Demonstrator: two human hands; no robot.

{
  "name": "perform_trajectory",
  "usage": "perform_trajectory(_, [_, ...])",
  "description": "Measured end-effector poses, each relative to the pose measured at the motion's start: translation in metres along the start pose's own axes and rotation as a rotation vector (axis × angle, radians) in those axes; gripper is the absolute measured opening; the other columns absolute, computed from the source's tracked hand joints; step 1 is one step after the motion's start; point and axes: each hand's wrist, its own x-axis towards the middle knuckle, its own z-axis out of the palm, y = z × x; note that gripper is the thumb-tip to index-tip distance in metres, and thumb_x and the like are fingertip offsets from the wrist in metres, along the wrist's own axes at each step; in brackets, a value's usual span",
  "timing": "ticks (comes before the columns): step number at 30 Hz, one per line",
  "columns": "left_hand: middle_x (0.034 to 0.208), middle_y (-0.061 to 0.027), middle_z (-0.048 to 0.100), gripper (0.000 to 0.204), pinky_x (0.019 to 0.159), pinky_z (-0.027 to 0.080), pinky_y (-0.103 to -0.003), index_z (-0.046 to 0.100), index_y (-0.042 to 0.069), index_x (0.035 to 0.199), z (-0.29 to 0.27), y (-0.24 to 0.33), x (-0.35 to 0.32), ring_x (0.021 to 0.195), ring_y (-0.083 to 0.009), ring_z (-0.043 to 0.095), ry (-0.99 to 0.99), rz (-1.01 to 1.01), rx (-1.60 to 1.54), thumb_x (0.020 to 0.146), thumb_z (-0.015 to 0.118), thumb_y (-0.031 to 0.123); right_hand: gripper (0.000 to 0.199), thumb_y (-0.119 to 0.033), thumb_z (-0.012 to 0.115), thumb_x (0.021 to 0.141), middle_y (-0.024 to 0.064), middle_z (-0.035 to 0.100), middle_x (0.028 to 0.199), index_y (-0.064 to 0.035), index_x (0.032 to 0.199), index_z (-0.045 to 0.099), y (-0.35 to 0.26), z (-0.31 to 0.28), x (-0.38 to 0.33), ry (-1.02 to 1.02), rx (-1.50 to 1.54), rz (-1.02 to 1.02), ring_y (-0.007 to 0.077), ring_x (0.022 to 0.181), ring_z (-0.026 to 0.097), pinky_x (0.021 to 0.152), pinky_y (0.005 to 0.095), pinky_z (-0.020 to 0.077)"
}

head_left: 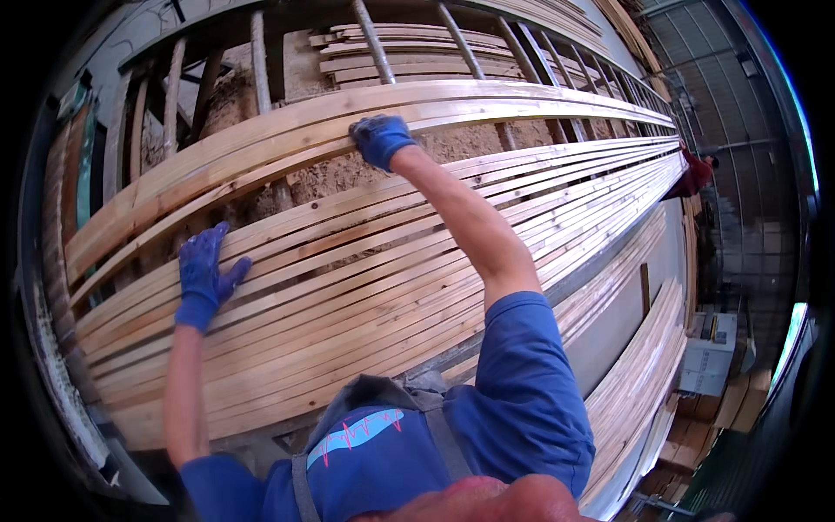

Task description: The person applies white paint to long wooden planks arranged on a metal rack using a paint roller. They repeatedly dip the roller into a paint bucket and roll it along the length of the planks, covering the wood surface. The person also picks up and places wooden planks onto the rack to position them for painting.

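Observation:
Long pale wooden planks (348, 296) lie side by side across a metal frame in front of me. Beyond them, past a gap, runs a separate narrow group of long boards (261, 144). My left hand (209, 271), in a blue glove, rests with spread fingers on the far edge of the near planks, toward their left end. Stretched further forward, my right hand (380, 141), also gloved, has its fingers curled over the near edge of the far boards. Its fingertips are partly hidden, and I cannot tell how many boards it grips.
Metal rollers (260, 63) of the frame show behind the boards, with sawdust (339, 181) below. More planks are stacked beyond (417, 48) and at my right (639, 370). A person in dark red (693, 174) stands at the planks' far right end. Cardboard boxes (687, 439) sit lower right.

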Motion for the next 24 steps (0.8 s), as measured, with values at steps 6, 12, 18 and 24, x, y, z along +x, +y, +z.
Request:
perform_trajectory(6, [0.112, -0.0177, 0.062, 0.064, 0.097, 0.040, -0.047, 0.056, 0.008, 0.129, -0.004, 0.006, 0.000, 0.104, -0.0366, 0.057, 0.040, 0.045, 0.076, 0.078, 0.071, 0.044, 0.016, -0.014, 0.058, 0.083, 0.0120, 0.072, 0.096, -0.0145, 0.092, 0.072, -0.003, -0.011, -0.006, -0.033, 0.024, 0.020, 0.0311, 0.092, 0.070, 0.072, 0.0451, 0.0561])
perform_trajectory(12, [0.123, -0.0192, 0.060, 0.065, 0.105, 0.035, -0.049, 0.053, 0.010, 0.135, -0.002, -0.001, 0.001, 0.115, -0.0382, 0.054, -0.023, 0.021, 0.021, 0.081, 0.069, 0.043, 0.017, -0.020, 0.055, 0.090, 0.0089, 0.067, 0.103, -0.0163, 0.097, 0.070, -0.008, -0.003, -0.012, 0.047, -0.084, -0.031, 0.0271, 0.097, 0.065, 0.069, 0.0456, 0.0531])
perform_trajectory(18, [0.128, -0.0188, 0.059, 0.065, 0.106, 0.035, -0.049, 0.052, 0.010, 0.136, -0.004, -0.002, -0.001, 0.117, -0.0384, 0.054, -0.038, 0.017, 0.031, 0.083, 0.067, 0.043, 0.017, -0.019, 0.055, 0.089, 0.0104, 0.068, 0.100, -0.0157, 0.097, 0.070, -0.017, 0.018, -0.018, 0.079, -0.112, -0.020, 0.0293, 0.092, 0.067, 0.070, 0.0463, 0.0544])
perform_trajectory(24, [0.129, -0.0183, 0.059, 0.064, 0.106, 0.035, -0.048, 0.052, 0.009, 0.137, -0.005, 0.001, -0.004, 0.118, -0.0378, 0.054, -0.021, 0.025, 0.034, 0.084, 0.068, 0.040, 0.016, -0.021, 0.060, 0.086, 0.0110, 0.068, 0.099, -0.0155, 0.098, 0.069, -0.011, 0.020, -0.017, 0.099, -0.048, 0.019, 0.0312, 0.091, 0.067, 0.071, 0.0461, 0.0549])
